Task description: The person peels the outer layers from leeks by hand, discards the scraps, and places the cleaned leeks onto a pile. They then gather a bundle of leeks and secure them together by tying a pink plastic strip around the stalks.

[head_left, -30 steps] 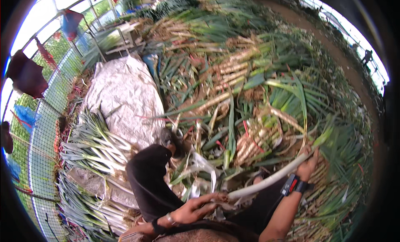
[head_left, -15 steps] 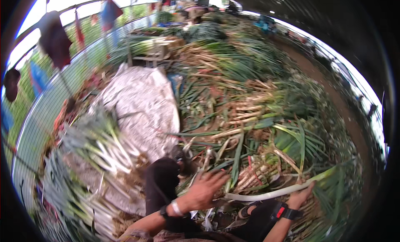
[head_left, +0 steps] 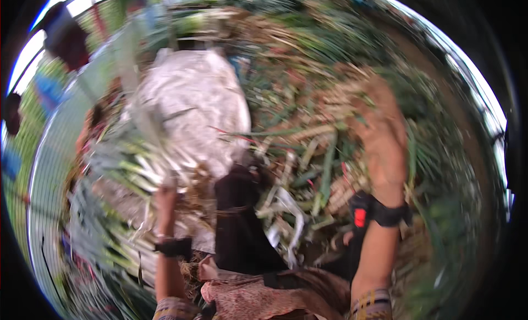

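L hand (head_left: 165, 201): raised at the trimmed leek pile (head_left: 118, 171), fingers lost in blur; grip can't tell.
R hand (head_left: 382, 138): lifted, back to cam; grip can't tell.
Leeks: untrimmed heap (head_left: 313, 127) ahead, betw. hands, nearer R; stalks run fwd-back.
Sack (head_left: 192, 105): white, front-left.

The ground (head_left: 467, 171) is brown earth, bare only along the right of the frame. A heap of leeks (head_left: 308, 138), blurred, covers the centre and top. A pale tarp (head_left: 192, 105), probably plastic sheeting, lies upper left, with trimmed leeks (head_left: 118, 171) stacked beside it at left.
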The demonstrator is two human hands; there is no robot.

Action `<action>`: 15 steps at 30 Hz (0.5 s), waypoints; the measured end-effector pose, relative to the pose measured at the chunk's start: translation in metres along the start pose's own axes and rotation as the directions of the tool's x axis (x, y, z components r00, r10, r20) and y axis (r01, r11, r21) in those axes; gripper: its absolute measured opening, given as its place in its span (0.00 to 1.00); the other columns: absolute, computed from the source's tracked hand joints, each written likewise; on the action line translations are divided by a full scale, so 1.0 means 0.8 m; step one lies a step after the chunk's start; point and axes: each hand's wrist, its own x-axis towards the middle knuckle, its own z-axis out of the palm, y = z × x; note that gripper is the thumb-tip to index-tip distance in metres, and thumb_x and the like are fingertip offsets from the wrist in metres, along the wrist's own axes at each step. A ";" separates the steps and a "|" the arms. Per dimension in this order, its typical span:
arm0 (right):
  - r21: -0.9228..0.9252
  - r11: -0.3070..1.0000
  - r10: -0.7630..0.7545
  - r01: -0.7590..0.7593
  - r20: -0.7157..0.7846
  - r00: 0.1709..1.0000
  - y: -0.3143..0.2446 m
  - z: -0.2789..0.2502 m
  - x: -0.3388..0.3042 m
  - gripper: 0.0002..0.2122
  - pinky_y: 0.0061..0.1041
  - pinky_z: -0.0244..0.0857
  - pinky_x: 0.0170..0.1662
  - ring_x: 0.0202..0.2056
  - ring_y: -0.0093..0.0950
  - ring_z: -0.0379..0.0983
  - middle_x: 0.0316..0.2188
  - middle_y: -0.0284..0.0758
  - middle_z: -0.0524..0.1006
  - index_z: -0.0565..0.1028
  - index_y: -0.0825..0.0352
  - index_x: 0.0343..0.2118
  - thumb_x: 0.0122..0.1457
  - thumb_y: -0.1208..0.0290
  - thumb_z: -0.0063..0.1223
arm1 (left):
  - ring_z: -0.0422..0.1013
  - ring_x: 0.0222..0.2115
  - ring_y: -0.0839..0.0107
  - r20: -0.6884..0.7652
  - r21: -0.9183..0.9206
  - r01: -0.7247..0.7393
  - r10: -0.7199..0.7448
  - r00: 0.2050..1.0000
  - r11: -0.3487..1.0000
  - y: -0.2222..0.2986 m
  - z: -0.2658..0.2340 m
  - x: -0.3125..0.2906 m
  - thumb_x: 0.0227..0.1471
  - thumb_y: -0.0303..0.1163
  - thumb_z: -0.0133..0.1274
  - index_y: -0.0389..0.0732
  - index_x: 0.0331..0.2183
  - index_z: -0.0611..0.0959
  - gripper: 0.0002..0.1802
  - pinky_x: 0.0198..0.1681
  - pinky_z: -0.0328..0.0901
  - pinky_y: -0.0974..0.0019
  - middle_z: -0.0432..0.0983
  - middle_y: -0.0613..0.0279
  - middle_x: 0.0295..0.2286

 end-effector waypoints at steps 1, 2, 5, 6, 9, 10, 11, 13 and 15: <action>0.038 0.997 0.064 -0.063 -0.029 0.998 0.023 -0.036 -0.011 0.23 0.33 0.58 0.47 0.49 0.31 0.60 0.52 0.36 0.61 0.56 0.64 0.55 0.55 0.69 0.43 | 0.62 0.15 0.77 0.008 0.205 0.026 -0.028 1.000 0.978 0.006 -0.021 0.008 0.46 0.33 0.52 0.37 0.22 0.71 0.10 0.19 0.58 0.74 0.65 0.69 0.14; 0.023 0.992 0.127 -0.125 -0.135 0.983 0.031 -0.065 -0.023 0.22 0.31 0.59 0.47 0.48 0.30 0.61 0.52 0.35 0.61 0.58 0.64 0.54 0.56 0.68 0.42 | 0.60 0.17 0.77 0.006 0.361 -0.152 0.161 0.987 0.920 -0.046 -0.070 0.039 0.46 0.33 0.52 0.35 0.34 0.72 0.14 0.20 0.58 0.71 0.65 0.67 0.16; -0.030 0.965 0.223 -0.262 -0.437 0.871 0.073 -0.175 -0.070 0.20 0.30 0.58 0.47 0.48 0.29 0.62 0.52 0.34 0.62 0.61 0.62 0.53 0.57 0.67 0.42 | 0.44 0.56 0.60 0.003 0.373 -0.192 0.206 0.979 0.907 -0.024 -0.046 0.030 0.47 0.29 0.50 0.40 0.55 0.53 0.36 0.55 0.46 0.62 0.43 0.47 0.56; -0.024 0.943 0.270 -0.333 -0.532 0.803 0.083 -0.203 -0.080 0.19 0.31 0.58 0.47 0.47 0.29 0.63 0.52 0.33 0.62 0.62 0.61 0.52 0.57 0.66 0.43 | 0.47 0.55 0.60 0.082 0.341 -0.273 0.261 0.962 0.900 0.024 -0.001 0.008 0.47 0.28 0.49 0.40 0.55 0.53 0.36 0.54 0.48 0.62 0.46 0.48 0.55; 0.053 0.932 0.317 -0.358 -0.598 0.736 0.099 -0.266 -0.105 0.18 0.34 0.56 0.48 0.47 0.29 0.63 0.51 0.32 0.63 0.63 0.60 0.51 0.56 0.66 0.43 | 0.53 0.52 0.64 0.464 0.141 -0.367 0.266 0.845 0.919 0.094 0.151 -0.023 0.49 0.26 0.46 0.41 0.56 0.54 0.33 0.49 0.58 0.64 0.53 0.55 0.53; 0.065 0.926 0.328 -0.371 -0.624 0.709 0.111 -0.278 -0.110 0.18 0.32 0.58 0.47 0.46 0.28 0.64 0.52 0.32 0.62 0.64 0.61 0.50 0.57 0.66 0.43 | 0.53 0.52 0.65 0.556 0.125 -0.359 0.235 0.797 0.925 0.097 0.209 -0.033 0.49 0.25 0.46 0.42 0.55 0.54 0.32 0.49 0.58 0.65 0.54 0.56 0.53; 0.065 0.924 0.326 -0.378 -0.653 0.684 0.110 -0.294 -0.116 0.18 0.32 0.58 0.47 0.46 0.28 0.64 0.52 0.32 0.62 0.64 0.61 0.50 0.57 0.66 0.43 | 0.54 0.52 0.66 0.655 0.096 -0.338 0.197 0.729 0.936 0.097 0.277 -0.050 0.49 0.25 0.46 0.42 0.55 0.55 0.32 0.48 0.58 0.66 0.54 0.57 0.52; 0.017 0.925 0.300 -0.379 -0.644 0.703 0.109 -0.296 -0.115 0.17 0.29 0.61 0.45 0.45 0.27 0.65 0.51 0.33 0.63 0.64 0.62 0.50 0.57 0.67 0.42 | 0.54 0.52 0.60 0.827 0.068 -0.260 0.091 0.555 0.963 0.094 0.366 -0.068 0.44 0.24 0.53 0.38 0.54 0.56 0.36 0.53 0.53 0.60 0.55 0.50 0.52; 0.022 0.906 0.328 -0.423 -0.666 0.669 0.111 -0.313 -0.124 0.17 0.26 0.61 0.44 0.44 0.26 0.66 0.48 0.35 0.65 0.64 0.64 0.50 0.57 0.68 0.42 | 0.47 0.55 0.54 0.917 0.110 -0.502 0.107 0.384 0.858 0.039 0.450 -0.059 0.42 0.44 0.56 0.37 0.54 0.55 0.43 0.57 0.44 0.58 0.49 0.45 0.54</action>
